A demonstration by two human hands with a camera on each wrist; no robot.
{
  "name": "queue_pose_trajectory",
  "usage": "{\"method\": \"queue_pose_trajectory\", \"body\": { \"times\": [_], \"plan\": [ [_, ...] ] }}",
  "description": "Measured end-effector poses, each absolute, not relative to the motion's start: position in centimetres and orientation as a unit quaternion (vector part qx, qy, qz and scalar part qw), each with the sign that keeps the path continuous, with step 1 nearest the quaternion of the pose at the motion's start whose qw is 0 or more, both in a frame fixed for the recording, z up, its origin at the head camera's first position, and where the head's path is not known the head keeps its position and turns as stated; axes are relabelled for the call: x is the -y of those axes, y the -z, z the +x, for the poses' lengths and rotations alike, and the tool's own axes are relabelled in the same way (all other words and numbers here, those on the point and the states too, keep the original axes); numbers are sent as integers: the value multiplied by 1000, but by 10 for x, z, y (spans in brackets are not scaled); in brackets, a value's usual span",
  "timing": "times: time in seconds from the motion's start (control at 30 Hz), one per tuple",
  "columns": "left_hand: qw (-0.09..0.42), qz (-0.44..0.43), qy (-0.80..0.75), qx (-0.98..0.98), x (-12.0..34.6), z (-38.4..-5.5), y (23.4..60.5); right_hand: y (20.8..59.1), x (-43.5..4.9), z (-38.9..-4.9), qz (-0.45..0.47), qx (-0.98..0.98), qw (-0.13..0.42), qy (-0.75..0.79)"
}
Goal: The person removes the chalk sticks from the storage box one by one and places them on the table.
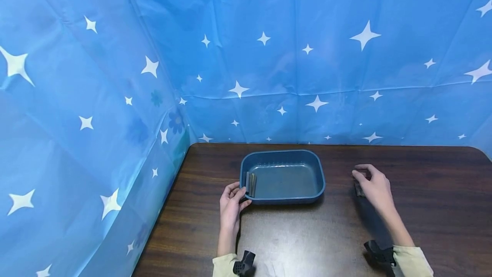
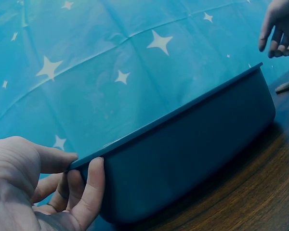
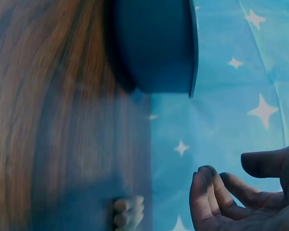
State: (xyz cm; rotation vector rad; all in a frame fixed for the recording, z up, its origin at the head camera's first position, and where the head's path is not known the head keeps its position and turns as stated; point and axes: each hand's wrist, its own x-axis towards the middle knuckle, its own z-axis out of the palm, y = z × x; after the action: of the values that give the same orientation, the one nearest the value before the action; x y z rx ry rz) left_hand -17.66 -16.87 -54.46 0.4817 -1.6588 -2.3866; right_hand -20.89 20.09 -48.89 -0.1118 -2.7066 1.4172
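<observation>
A dark blue plastic basin [image 1: 284, 201] stands on the table. My left hand [image 1: 230, 204] pinches its rim at the near left corner, thumb on top and fingers against the outer wall in the left wrist view. Inside, along the left end, lie a few short grey and olive sticks [image 1: 251, 184]. To the right of the basin, my right hand [image 1: 374, 187] hovers with nothing in it, thumb and fingers apart in the right wrist view. Below it on the table is a small dark bundle [image 1: 359, 190], partly hidden by the hand; its pale rounded ends [image 3: 127, 211] look blurred.
The brown wooden table [image 1: 442, 208] ends at a blue curtain with white stars [image 1: 326, 54], which hangs behind it and along the left side. A black wrist camera [image 1: 244, 263] is strapped at the left cuff, and another [image 1: 378, 252] at the right.
</observation>
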Motion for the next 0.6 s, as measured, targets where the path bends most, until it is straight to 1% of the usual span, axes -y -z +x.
{"method": "queue_pose_trajectory", "body": {
  "times": [0.2, 0.43, 0.6],
  "plan": [
    [96, 158, 809, 559, 170, -177, 544, 481, -182, -207, -21, 882, 48, -469],
    [99, 161, 810, 556, 171, -177, 542, 476, -149, -206, 18, 870, 41, -491],
    [89, 165, 811, 555, 171, -176, 544, 480, -124, -202, 53, 846, 15, -530]
  ]
}}
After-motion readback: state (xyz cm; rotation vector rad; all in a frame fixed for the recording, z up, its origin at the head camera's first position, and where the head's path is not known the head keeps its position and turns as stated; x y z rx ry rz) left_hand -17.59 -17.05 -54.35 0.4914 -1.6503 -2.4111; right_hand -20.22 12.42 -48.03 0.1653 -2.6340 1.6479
